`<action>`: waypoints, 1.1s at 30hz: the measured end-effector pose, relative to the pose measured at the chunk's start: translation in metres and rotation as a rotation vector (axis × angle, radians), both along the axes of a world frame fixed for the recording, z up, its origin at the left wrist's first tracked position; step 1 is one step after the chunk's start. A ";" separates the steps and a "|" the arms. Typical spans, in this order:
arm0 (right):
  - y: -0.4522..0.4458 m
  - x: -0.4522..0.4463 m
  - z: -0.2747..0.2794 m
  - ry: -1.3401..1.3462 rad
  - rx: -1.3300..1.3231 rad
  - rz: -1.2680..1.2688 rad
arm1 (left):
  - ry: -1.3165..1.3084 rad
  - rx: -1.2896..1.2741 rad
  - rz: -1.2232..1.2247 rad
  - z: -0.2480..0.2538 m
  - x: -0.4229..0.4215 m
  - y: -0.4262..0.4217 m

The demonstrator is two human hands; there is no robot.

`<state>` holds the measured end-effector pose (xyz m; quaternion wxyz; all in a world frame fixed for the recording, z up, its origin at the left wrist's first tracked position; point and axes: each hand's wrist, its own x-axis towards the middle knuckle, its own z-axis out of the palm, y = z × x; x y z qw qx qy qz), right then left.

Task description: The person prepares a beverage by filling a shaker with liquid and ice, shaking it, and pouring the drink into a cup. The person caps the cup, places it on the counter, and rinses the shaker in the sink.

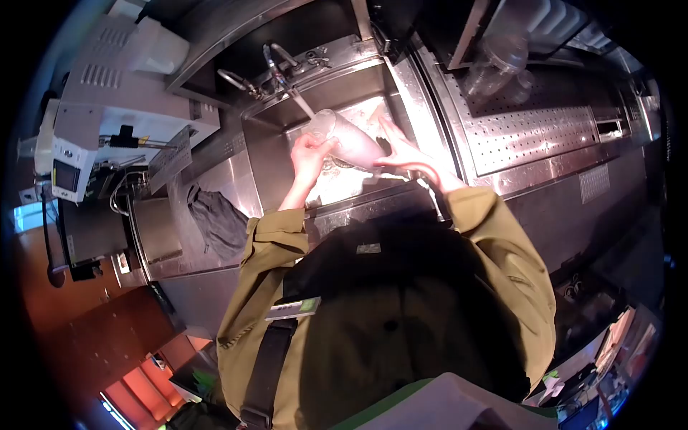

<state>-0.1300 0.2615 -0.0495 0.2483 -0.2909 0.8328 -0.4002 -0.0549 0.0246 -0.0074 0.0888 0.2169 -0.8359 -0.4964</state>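
A tall translucent container (pixel 352 141) lies tilted over the sink (pixel 265 143), its mouth toward the faucet (pixel 276 72). A stream of water (pixel 302 106) from the spout meets its rim. My left hand (pixel 313 154) is closed at the mouth end, fingers bent against the rim. My right hand (pixel 407 152) cups the lower end, thumb on the near side and fingers on the far side. Strong glare in the basin washes out detail around both hands, and what lies on the sink bottom is hard to make out.
A dark cloth (pixel 218 218) lies on the steel counter left of the sink. A white machine with a display (pixel 66 177) stands further left. On the right is a perforated drain tray (pixel 527 132), with clear plastic containers (pixel 494 64) behind it.
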 end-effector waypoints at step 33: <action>0.029 -0.043 0.070 -0.105 0.290 0.156 | -0.196 0.331 0.117 -0.031 -0.031 -0.023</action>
